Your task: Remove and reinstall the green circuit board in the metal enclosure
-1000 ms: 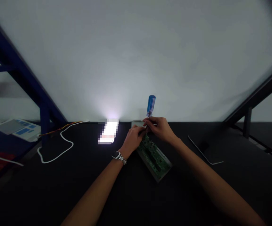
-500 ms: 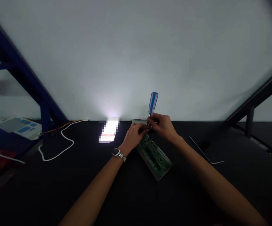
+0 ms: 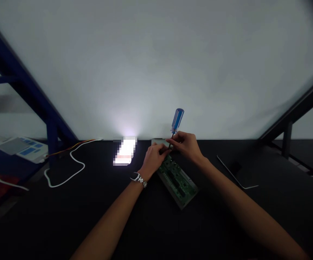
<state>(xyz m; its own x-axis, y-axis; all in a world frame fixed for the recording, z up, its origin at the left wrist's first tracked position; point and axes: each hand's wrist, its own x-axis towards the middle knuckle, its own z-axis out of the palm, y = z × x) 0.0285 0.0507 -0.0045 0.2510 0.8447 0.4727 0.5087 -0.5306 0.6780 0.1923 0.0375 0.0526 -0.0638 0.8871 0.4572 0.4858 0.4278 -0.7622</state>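
A green circuit board in a grey frame [image 3: 178,182] lies slantwise on the dark table [image 3: 156,224]. My right hand [image 3: 187,145] pinches the shaft of a blue-handled screwdriver [image 3: 177,120], which stands nearly upright with its tip at the board's far end. My left hand [image 3: 153,157], with a metal watch [image 3: 138,178] on the wrist, is closed on the board's far left edge, beside the tool's tip. The tip itself is hidden by my fingers.
A bright white rectangle [image 3: 125,151] glows left of my hands. A white cable [image 3: 64,169] and coloured wires [image 3: 72,145] lie further left, near a blue frame post [image 3: 51,142]. A flat dark sheet with a pale edge [image 3: 236,173] lies to the right.
The screwdriver handle has leaned slightly to the right and my right-hand fingers have shifted on the shaft. The left hand and the board have stayed in place.
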